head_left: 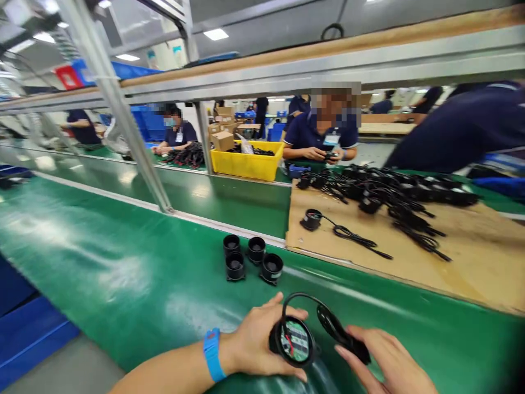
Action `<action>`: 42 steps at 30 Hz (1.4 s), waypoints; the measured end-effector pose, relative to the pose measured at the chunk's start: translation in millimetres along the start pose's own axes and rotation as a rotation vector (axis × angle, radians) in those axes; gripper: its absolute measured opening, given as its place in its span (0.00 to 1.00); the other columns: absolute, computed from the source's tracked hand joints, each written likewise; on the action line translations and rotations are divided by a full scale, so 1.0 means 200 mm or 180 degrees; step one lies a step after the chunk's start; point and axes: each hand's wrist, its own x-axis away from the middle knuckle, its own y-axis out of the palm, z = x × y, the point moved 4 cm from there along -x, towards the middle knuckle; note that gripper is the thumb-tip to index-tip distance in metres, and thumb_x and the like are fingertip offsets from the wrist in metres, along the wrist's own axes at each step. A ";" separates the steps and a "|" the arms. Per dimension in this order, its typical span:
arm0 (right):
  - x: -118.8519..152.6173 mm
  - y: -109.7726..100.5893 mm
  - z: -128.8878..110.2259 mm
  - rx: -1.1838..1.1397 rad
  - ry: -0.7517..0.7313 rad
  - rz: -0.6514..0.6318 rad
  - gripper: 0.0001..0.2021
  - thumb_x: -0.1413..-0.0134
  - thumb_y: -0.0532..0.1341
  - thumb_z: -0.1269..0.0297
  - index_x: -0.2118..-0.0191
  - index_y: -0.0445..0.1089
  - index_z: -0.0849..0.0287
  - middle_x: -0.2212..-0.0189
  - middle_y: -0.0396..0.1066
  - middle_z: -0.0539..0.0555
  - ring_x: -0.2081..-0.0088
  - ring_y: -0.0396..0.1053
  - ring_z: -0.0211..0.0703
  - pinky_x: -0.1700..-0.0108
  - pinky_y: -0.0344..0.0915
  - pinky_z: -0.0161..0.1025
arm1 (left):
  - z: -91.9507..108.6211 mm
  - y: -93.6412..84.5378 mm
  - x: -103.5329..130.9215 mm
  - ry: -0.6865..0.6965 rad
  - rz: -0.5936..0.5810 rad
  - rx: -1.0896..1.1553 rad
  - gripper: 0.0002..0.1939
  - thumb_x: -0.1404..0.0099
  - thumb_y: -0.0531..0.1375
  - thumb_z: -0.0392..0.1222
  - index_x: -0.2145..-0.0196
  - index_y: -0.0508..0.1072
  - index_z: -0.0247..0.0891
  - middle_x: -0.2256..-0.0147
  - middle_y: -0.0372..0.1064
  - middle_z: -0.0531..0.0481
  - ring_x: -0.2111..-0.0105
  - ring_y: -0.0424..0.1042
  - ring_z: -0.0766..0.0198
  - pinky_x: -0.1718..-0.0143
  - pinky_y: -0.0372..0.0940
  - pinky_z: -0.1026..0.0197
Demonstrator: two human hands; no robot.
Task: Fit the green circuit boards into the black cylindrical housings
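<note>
My left hand (256, 342), with a blue wristband, is wrapped round a round black housing (308, 358). Its open face is turned up and shows a green circuit board (296, 340) with red and black wires. A black cable leaves the housing, arches over, and runs into a tied coil (334, 325). The thumb and fingers of my right hand (381, 353) pinch that cable coil just right of the housing. Beyond my left hand, several black round housings (234, 265) stand grouped on the green work surface (135, 290).
A brown board (463, 279) at the right bears a single cabled unit (311, 219) and a heap of similar units (385, 186). A yellow bin (246, 164) stands behind. A metal post (135, 142) and shelf (262, 82) frame the bench. Co-workers sit opposite.
</note>
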 end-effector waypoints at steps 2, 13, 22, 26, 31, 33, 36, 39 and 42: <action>-0.05 -0.04 -0.05 0.0116 0.0065 -0.0049 0.11 0.29 0.56 0.53 0.53 0.71 0.53 0.63 0.80 0.55 0.63 0.79 0.50 0.63 0.78 0.44 | 0.01 -0.02 -0.01 -0.0147 -0.0112 -0.0068 0.46 0.49 0.72 0.67 0.38 0.68 0.43 0.42 0.74 0.43 0.41 0.73 0.43 0.28 0.49 0.37; 0.00 -0.10 0.04 0.0602 0.0579 -0.0890 0.15 0.27 0.52 0.53 0.58 0.70 0.56 0.66 0.79 0.55 0.66 0.77 0.52 0.60 0.73 0.49 | -0.04 0.01 -0.02 -0.0375 -0.0791 -0.0530 0.43 0.47 0.76 0.57 0.39 0.67 0.42 0.39 0.71 0.42 0.31 0.57 0.35 0.33 0.57 0.31; 0.16 -0.14 0.21 0.0591 0.0995 -0.1651 0.08 0.33 0.55 0.59 0.62 0.70 0.51 0.68 0.77 0.51 0.67 0.78 0.50 0.62 0.69 0.46 | -0.07 0.00 0.01 0.0562 -0.0241 -0.0723 0.37 0.42 0.66 0.69 0.46 0.69 0.40 0.47 0.75 0.42 0.45 0.75 0.53 0.30 0.57 0.38; 0.15 -0.13 0.20 0.0326 0.1103 -0.1719 0.09 0.34 0.56 0.58 0.63 0.70 0.51 0.70 0.77 0.50 0.70 0.77 0.48 0.67 0.69 0.43 | -0.05 -0.01 0.02 0.0779 -0.0252 -0.1207 0.36 0.40 0.65 0.69 0.44 0.71 0.41 0.49 0.77 0.44 0.48 0.77 0.52 0.32 0.61 0.41; 0.17 -0.14 0.22 0.0318 0.1046 -0.1588 0.14 0.31 0.53 0.51 0.61 0.72 0.52 0.68 0.79 0.53 0.70 0.78 0.50 0.67 0.73 0.46 | -0.04 0.02 0.04 0.0760 -0.0384 -0.1337 0.41 0.42 0.67 0.69 0.42 0.68 0.37 0.46 0.75 0.37 0.45 0.76 0.46 0.35 0.66 0.40; 0.17 -0.14 0.23 0.0362 0.1013 -0.1567 0.17 0.30 0.53 0.49 0.60 0.72 0.53 0.66 0.79 0.54 0.69 0.79 0.52 0.66 0.74 0.48 | -0.05 0.04 0.05 0.0645 -0.0424 -0.1296 0.38 0.41 0.69 0.66 0.44 0.68 0.37 0.45 0.75 0.36 0.44 0.76 0.46 0.35 0.66 0.39; 0.16 -0.14 0.22 0.0390 0.0983 -0.1543 0.20 0.29 0.51 0.45 0.60 0.73 0.53 0.67 0.79 0.55 0.69 0.79 0.52 0.66 0.75 0.49 | -0.06 0.05 0.05 0.0548 -0.0344 -0.1191 0.33 0.38 0.69 0.60 0.44 0.67 0.39 0.45 0.75 0.39 0.44 0.76 0.47 0.35 0.66 0.40; 0.13 -0.15 0.20 0.0365 0.0955 -0.1364 0.23 0.29 0.50 0.42 0.59 0.73 0.53 0.67 0.79 0.56 0.68 0.79 0.53 0.65 0.75 0.49 | -0.02 0.03 0.05 0.0878 0.0025 -0.1045 0.32 0.36 0.68 0.58 0.42 0.64 0.40 0.45 0.75 0.39 0.45 0.77 0.51 0.34 0.65 0.43; 0.11 -0.16 0.20 0.0321 0.1059 -0.1182 0.22 0.30 0.51 0.41 0.59 0.73 0.53 0.64 0.79 0.56 0.64 0.79 0.53 0.61 0.75 0.49 | 0.01 0.02 0.04 0.0937 0.0063 -0.1000 0.32 0.37 0.69 0.59 0.43 0.65 0.39 0.45 0.75 0.38 0.45 0.77 0.51 0.34 0.65 0.44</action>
